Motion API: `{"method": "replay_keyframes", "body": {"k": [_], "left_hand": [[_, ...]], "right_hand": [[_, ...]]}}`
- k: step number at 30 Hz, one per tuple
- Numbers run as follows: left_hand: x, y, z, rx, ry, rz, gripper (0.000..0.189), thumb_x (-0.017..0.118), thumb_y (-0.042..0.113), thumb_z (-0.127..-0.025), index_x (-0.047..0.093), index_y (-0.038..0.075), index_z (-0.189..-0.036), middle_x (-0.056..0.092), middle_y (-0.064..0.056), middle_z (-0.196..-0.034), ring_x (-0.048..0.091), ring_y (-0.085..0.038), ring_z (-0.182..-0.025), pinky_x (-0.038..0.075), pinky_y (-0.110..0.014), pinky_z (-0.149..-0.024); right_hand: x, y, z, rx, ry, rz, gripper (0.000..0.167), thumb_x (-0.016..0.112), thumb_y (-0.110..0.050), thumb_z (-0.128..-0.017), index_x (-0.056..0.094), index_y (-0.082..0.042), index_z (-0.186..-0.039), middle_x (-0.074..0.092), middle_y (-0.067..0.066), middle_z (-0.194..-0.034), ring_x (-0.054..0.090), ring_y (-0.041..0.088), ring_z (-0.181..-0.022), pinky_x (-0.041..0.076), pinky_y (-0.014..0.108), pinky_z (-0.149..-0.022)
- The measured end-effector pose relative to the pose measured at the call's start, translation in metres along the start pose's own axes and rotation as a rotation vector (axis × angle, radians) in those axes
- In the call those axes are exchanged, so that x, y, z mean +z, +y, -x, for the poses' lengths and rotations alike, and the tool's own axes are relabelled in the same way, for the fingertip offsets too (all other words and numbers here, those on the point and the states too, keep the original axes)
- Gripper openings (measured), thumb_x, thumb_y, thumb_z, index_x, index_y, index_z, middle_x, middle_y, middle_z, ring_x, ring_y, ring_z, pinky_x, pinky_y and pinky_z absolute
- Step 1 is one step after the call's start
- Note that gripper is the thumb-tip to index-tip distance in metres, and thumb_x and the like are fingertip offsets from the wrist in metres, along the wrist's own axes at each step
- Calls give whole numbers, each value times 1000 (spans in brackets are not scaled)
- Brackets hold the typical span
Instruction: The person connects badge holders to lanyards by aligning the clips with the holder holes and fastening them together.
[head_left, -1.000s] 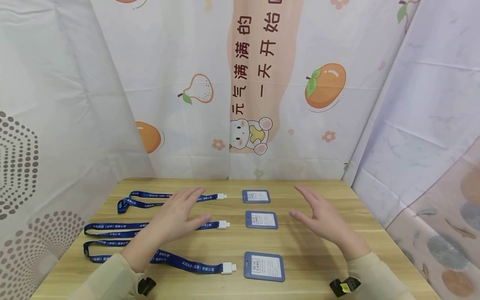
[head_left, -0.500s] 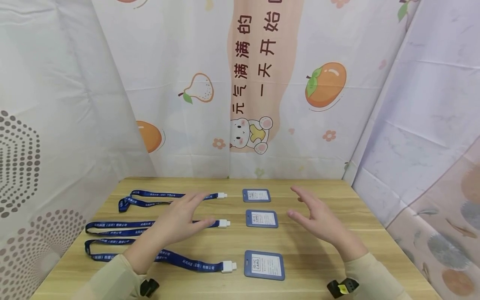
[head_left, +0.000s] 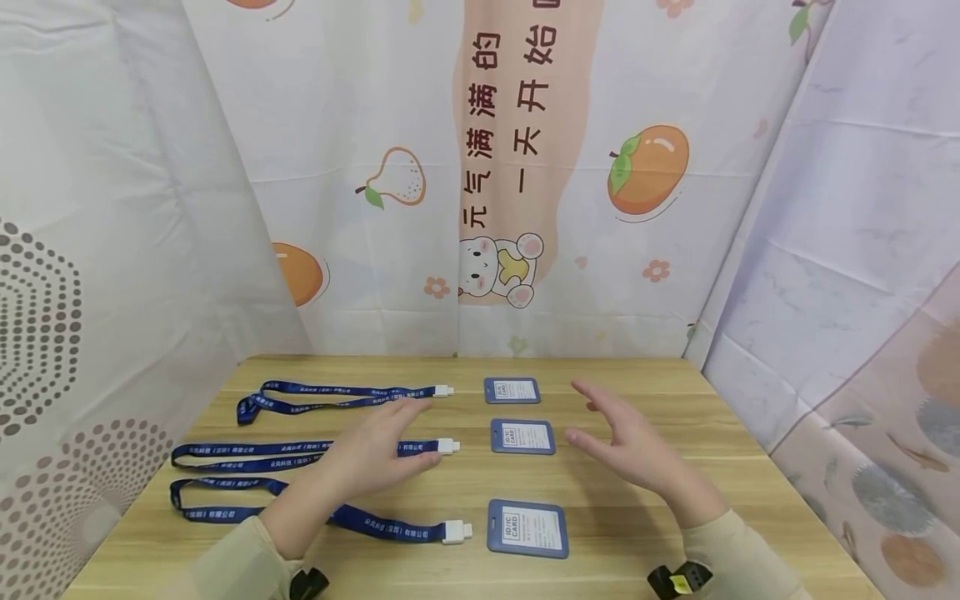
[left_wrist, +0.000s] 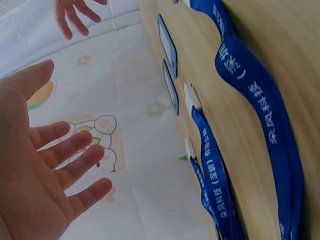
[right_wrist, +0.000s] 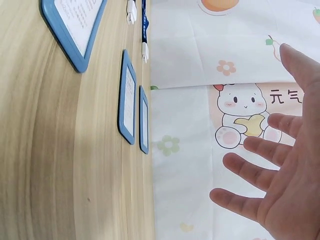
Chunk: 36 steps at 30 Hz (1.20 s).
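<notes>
Both hands had just drifted a little inward above the table (head_left: 615, 542), empty, their fingers loosely spread. The left hand (head_left: 375, 454) hung over the blue lanyards (head_left: 393, 528), its thumb toward the middle white clip (head_left: 448, 447); the right hand (head_left: 628, 437) hung to the right of the card holders (head_left: 523, 437). All three lanyards and three holders lay where they had been, untouched, so handling had seemingly not begun; the shift merely narrowed the gap.
</notes>
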<state>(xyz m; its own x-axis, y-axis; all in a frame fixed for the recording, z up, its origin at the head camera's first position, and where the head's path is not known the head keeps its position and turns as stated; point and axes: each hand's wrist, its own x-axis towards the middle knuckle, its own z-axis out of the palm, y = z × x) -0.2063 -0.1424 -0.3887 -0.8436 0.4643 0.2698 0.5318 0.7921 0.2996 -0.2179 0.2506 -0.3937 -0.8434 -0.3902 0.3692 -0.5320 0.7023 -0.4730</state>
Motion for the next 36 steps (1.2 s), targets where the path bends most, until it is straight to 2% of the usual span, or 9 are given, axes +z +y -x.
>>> {"method": "replay_keyframes", "body": {"k": [6, 14, 19, 28, 31, 36], "left_hand": [[4, 3, 1, 36, -11, 43, 82, 55, 75, -89, 51, 20, -149, 50, -4, -152, 46, -27, -139, 40, -51, -109], [9, 8, 2, 61, -15, 34, 76, 58, 72, -90, 56, 20, -144, 55, -4, -146, 50, -25, -136, 42, -49, -108], [13, 10, 3, 66, -45, 54, 72, 64, 66, -90, 55, 20, -145, 55, -3, -146, 49, -24, -136, 41, -48, -108], [16, 15, 5, 29, -144, 124, 70, 67, 61, -90, 55, 22, -146, 53, -4, -148, 50, -27, -136, 44, -52, -106], [18, 16, 6, 37, -158, 121, 68, 68, 60, -90, 57, 21, -145, 55, -6, -146, 51, -29, -134, 44, -53, -105], [21, 17, 7, 62, -164, 105, 62, 70, 56, -90, 61, 21, -140, 60, -2, -140, 57, -25, -127, 48, -49, -101]], "right_hand": [[4, -4, 2, -15, 1, -13, 78, 72, -44, -94, 39, -12, -156, 45, 16, -153, 56, 39, -125, 47, 62, -97], [9, -8, 3, -24, -14, -28, 79, 74, -44, -93, 39, -11, -156, 46, 15, -153, 56, 39, -124, 47, 61, -97], [13, -9, 4, -26, -31, -38, 80, 74, -45, -92, 39, -11, -156, 47, 14, -153, 56, 40, -125, 46, 61, -98], [19, -12, 6, -20, -63, -54, 82, 76, -46, -90, 41, -13, -155, 48, 13, -152, 56, 39, -125, 45, 59, -101], [22, -14, 7, -5, -77, -52, 82, 77, -47, -88, 41, -15, -155, 48, 10, -153, 56, 37, -127, 45, 57, -102], [25, -17, 8, 8, -102, -54, 83, 78, -45, -88, 40, -18, -156, 47, 8, -154, 55, 34, -128, 43, 58, -104]]}}
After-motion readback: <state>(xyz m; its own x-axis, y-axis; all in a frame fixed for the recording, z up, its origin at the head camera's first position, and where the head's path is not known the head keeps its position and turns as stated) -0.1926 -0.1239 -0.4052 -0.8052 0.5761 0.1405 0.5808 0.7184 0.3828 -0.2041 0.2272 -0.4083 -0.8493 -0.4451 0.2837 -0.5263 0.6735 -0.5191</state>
